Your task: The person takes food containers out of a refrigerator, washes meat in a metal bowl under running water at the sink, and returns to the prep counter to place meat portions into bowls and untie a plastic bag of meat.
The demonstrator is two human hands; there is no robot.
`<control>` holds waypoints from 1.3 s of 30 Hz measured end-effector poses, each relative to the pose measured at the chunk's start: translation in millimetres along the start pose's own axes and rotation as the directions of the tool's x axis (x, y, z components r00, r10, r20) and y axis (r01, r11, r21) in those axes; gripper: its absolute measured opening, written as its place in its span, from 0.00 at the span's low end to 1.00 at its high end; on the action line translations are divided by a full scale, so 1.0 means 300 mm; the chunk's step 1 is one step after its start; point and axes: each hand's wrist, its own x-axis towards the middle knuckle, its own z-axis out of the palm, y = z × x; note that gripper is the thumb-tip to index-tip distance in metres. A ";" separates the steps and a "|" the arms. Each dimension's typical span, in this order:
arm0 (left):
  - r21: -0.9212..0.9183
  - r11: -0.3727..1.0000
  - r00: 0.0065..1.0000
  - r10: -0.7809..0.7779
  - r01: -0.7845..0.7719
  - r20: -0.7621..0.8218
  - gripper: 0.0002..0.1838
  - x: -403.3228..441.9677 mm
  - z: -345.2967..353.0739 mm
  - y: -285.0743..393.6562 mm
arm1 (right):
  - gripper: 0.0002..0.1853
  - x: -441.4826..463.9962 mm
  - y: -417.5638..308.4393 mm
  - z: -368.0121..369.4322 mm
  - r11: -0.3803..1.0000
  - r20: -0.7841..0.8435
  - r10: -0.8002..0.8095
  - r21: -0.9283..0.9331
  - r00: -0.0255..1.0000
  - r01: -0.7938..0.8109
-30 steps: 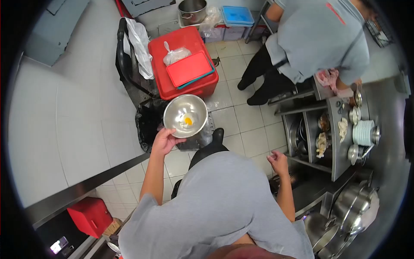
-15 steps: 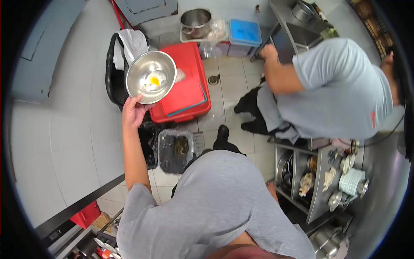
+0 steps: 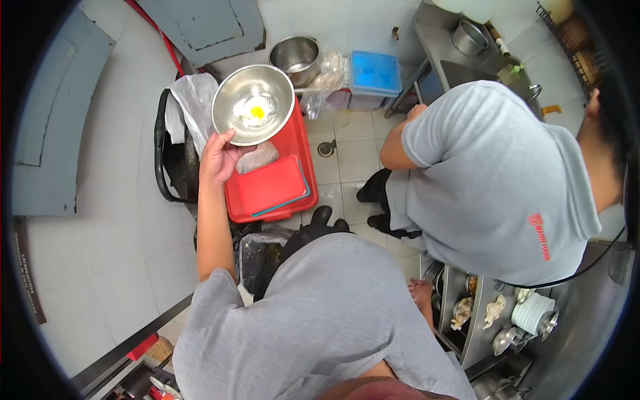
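My left hand [image 3: 221,155] grips the near rim of a metal mixing bowl [image 3: 233,83], with the thumb on top of the edge. Inside the bowl lies a raw egg [image 3: 257,113], its yellow yolk surrounded by clear white. The bowl is held in the air over a red lidded bin [image 3: 290,143]. My right hand [image 3: 420,293] hangs low at my right side, close to the steel shelf unit; its fingers are too small and partly hidden to make out.
Another person [image 3: 493,180] in a grey shirt stands to the right, facing a steel sink counter [image 3: 433,37]. A black basket [image 3: 162,147] with plastic bags is at left. A steel pot [image 3: 295,57] and blue-lidded box [image 3: 375,72] line the wall. Stacked plates [image 3: 533,313] sit on the shelf unit.
My view has shifted forward. The bowl in my left hand is now further right in view and a little higher. My right hand has come into view, and the other person appears closer.
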 end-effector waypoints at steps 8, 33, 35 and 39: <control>0.056 0.995 0.997 0.077 -0.079 0.029 0.18 0.209 0.107 0.053 | 0.19 0.330 0.390 0.091 0.990 0.048 0.142 0.002 0.989 -0.142; 0.265 0.853 0.554 -0.500 0.451 0.666 0.29 1.719 1.035 -0.610 | 0.12 1.363 -1.628 0.673 -0.664 -0.242 -0.663 -0.245 0.708 -0.706; 0.273 0.823 0.532 -0.539 0.499 0.653 0.28 1.756 1.004 -0.640 | 0.11 1.328 -1.629 0.670 -0.306 -0.291 -0.649 -0.746 0.703 -0.591; 0.295 0.775 0.504 -0.600 0.559 0.622 0.29 1.835 0.904 -0.683 | 0.14 1.204 -1.603 0.572 0.017 -0.439 -0.448 -0.875 0.779 -0.483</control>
